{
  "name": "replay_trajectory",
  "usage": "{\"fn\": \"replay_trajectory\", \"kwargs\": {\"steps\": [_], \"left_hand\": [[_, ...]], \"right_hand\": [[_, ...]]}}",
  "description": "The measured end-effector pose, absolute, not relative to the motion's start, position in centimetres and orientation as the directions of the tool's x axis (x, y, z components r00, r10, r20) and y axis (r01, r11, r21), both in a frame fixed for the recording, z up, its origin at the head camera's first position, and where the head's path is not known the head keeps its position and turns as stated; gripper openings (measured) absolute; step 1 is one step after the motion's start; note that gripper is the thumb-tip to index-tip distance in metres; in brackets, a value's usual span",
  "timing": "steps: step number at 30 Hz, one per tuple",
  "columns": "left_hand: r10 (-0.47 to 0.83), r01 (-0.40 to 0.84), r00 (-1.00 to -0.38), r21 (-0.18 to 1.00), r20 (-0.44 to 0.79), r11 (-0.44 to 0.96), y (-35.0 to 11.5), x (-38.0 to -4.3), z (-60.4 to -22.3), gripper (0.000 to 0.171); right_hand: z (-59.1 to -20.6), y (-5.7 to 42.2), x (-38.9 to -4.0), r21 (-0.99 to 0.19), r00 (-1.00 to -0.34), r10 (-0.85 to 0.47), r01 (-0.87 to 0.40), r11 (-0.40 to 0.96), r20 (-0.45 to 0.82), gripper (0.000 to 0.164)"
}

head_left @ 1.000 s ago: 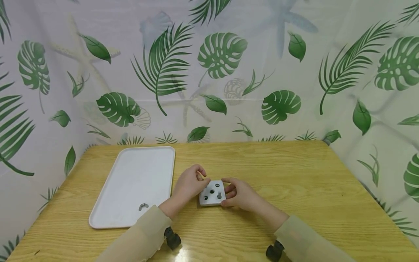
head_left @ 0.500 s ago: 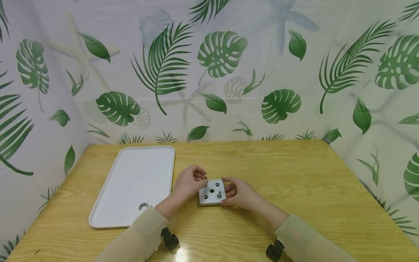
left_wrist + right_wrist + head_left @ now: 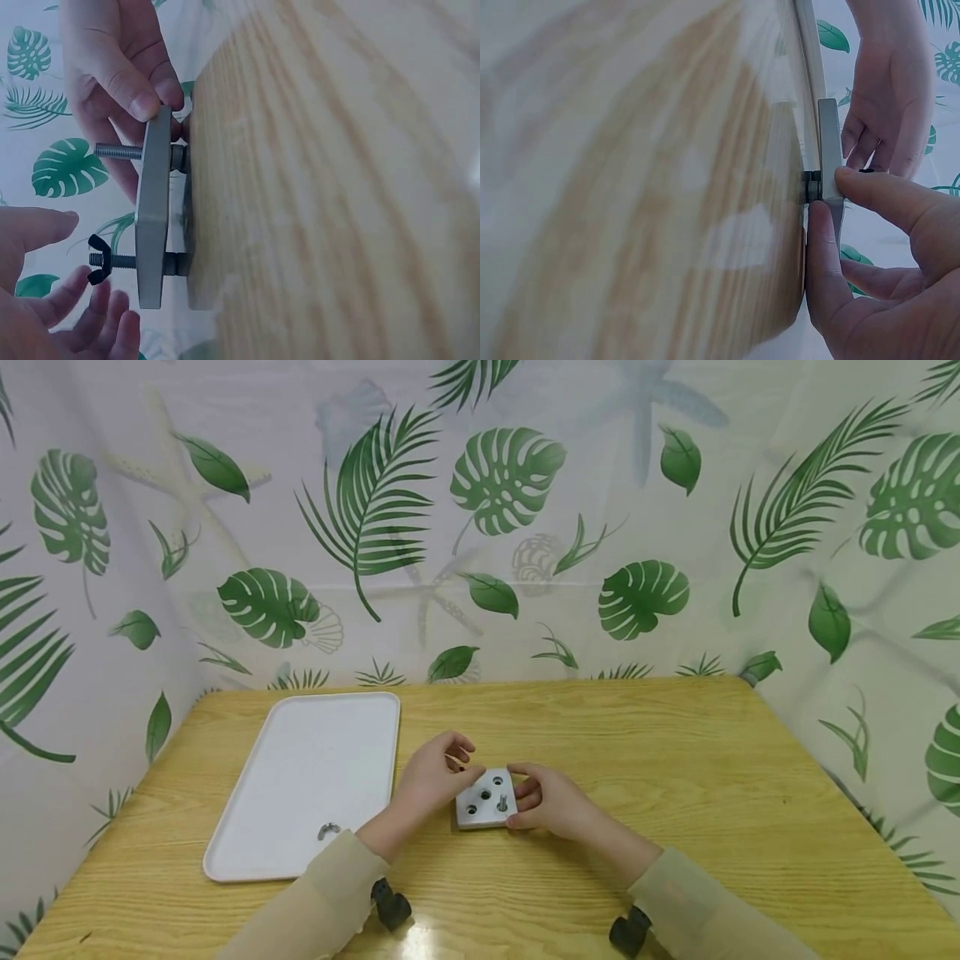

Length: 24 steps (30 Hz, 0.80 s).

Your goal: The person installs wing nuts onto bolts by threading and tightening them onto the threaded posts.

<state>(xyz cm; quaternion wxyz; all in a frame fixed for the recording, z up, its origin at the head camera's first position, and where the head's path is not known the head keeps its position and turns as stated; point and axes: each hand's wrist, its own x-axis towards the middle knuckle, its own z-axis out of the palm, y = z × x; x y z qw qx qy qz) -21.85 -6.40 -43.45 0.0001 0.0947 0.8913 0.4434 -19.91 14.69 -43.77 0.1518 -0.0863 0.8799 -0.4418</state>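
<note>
A square metal plate (image 3: 483, 799) with several holes stands on bolt heads above the table. Two threaded bolts rise through it. One bare bolt (image 3: 120, 151) is near my right hand (image 3: 551, 802), whose thumb and fingers pinch the plate's right edge. On the other bolt sits a black wing nut (image 3: 100, 260), partway along the thread with a gap to the plate. My left hand (image 3: 435, 777) is round this wing nut, thumb and fingers spread apart and loosely bent. A fingertip is close to one wing; whether it touches I cannot tell.
A white tray (image 3: 315, 760) lies left of the plate, beside my left forearm. On it rests a loose silver wing nut (image 3: 328, 832). The wooden table (image 3: 637, 735) runs back to a leaf-patterned cloth (image 3: 562, 635).
My left thumb and fingers were closer together at the wing nut half a second ago and are now more spread. My right hand keeps its pinch on the plate.
</note>
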Motion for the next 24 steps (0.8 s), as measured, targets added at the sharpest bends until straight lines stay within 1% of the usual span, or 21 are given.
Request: {"fn": "replay_trajectory", "kwargs": {"steps": [3,5,11,14,19,24], "left_hand": [[0.145,0.161,-0.986,0.738,0.085,0.655,-6.0,-21.7,-43.4,0.029],[0.138,0.158,-0.987,0.721,0.087,0.675,-5.7,-21.7,-43.5,0.027],[0.142,0.169,-0.985,0.739,0.099,0.652,-5.1,-21.8,-44.0,0.011],[0.154,0.170,-0.984,0.757,0.093,0.631,-5.1,-22.0,-43.9,0.009],[0.182,0.178,-0.980,0.783,0.084,0.596,-5.3,-22.2,-43.6,0.014],[0.177,0.170,-0.980,0.823,0.086,0.542,-5.9,-22.2,-43.5,0.021]], "right_hand": [[-43.8,14.7,-19.9,-0.802,-0.940,-0.281,-0.012,0.597,-0.195,0.080],[-43.9,14.8,-19.9,-0.803,-0.939,-0.284,-0.014,0.596,-0.195,0.080],[-44.3,14.8,-19.9,-0.804,-0.937,-0.285,-0.010,0.595,-0.200,0.080],[-44.3,14.8,-19.9,-0.808,-0.937,-0.282,-0.001,0.589,-0.205,0.080],[-44.2,14.8,-20.1,-0.810,-0.936,-0.289,-0.008,0.586,-0.199,0.080],[-44.2,14.9,-20.3,-0.809,-0.936,-0.301,-0.032,0.587,-0.181,0.080]]}}
